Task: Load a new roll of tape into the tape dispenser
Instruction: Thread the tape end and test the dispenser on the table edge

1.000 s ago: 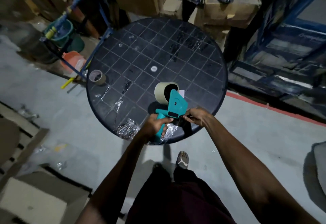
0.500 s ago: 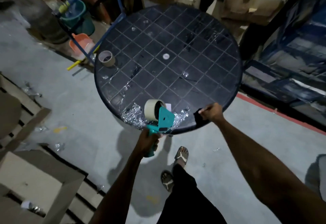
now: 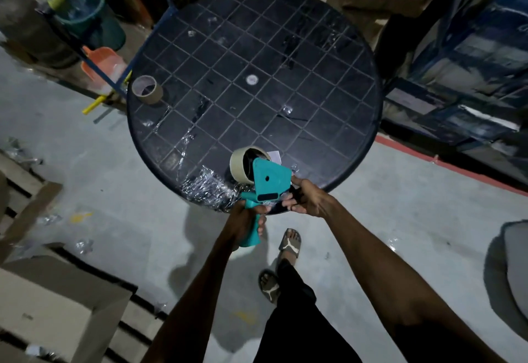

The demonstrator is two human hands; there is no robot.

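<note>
Head view — teal tape dispenser (image 3: 268,182), tape roll (image 3: 242,164) — no legible writing

Bare arms, dark trousers (image 3: 300,331), 2 sandals (image 3: 289,244) (pale logo).

Not a single word or number can be read anywhere here. The one clear mark is a white leaping-cat logo across the strap of the forward slide sandal (image 3: 290,244), and the same cat shows again on the rear slide sandal (image 3: 270,289). There's no lettering with either. The teal tape dispenser (image 3: 270,181) shows a bare side plate with no brand. The round white sticker (image 3: 252,79) at the centre of the table is too small to read, the white slip (image 3: 275,157) behind the roll looks blank, and the cardboard box (image 3: 57,305) at lower left has no legible print.
</note>
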